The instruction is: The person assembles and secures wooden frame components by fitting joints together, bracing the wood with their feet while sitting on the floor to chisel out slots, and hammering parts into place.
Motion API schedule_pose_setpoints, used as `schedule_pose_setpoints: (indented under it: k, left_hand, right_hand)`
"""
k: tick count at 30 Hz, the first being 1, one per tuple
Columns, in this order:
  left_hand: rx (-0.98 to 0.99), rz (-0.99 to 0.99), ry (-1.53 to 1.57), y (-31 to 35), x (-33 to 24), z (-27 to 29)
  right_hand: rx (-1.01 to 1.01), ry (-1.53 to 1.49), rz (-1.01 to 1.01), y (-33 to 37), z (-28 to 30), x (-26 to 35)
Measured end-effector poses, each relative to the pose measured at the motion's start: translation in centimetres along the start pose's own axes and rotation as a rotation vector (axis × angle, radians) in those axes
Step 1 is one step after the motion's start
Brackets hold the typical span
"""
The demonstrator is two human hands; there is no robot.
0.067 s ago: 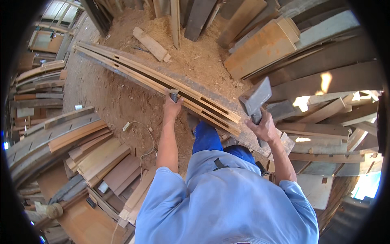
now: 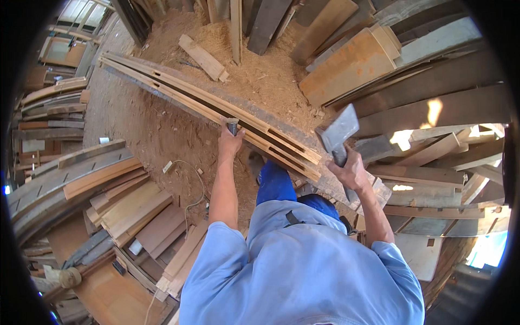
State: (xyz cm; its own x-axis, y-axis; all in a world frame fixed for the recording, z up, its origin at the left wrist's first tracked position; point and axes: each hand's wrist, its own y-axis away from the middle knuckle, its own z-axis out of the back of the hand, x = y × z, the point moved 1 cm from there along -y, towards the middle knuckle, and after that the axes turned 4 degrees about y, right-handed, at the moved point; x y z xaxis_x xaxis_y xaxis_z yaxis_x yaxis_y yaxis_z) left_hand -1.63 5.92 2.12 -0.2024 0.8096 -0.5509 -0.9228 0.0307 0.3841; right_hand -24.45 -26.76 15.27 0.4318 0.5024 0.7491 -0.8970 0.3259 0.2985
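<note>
Two long pale wooden rails lie side by side across a grey plank, slanting from far left to near right. Slots are cut into their upper edges. My left hand is closed around an upright chisel with a dark handle and tan top, at the nearer rail. The chisel's blade is hidden below my fingers. Beyond the rails' near right end, my right hand grips the dark handle of a mallet. Its broad grey, block-like head is raised and apart from the chisel.
A loose wooden block lies on the sawdust beyond the rails. Boards lean at the far right. Stacked planks sit at the near left, with a thin pale cable on the dirt beside them. My legs are close to the rails.
The mallet's head has shifted slightly left and tilted a little in my right hand. My left hand and the chisel stay in place; the rails have not moved.
</note>
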Motion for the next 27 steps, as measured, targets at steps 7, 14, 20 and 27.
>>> schedule_pose_setpoints:
  k: [7,14,20,27]
  left_hand:
    - [0.067,0.06,-0.078,-0.9,0.7,-0.1]
    - [0.045,0.093,0.078,1.0,1.5,1.3]
    - [0.103,0.124,0.066,0.0,0.0,3.0]
    - [0.149,-0.08,0.14,-5.1,0.9,3.0]
  right_hand:
    - [0.088,0.171,-0.132,1.5,-7.1,-7.1]
    - [-0.031,-0.101,0.022,0.4,-15.9,-13.9]
    - [0.034,-0.493,-0.416,-0.7,-15.1,-7.0]
    - [-0.181,-0.502,-0.549,-2.0,-18.9,-15.7]
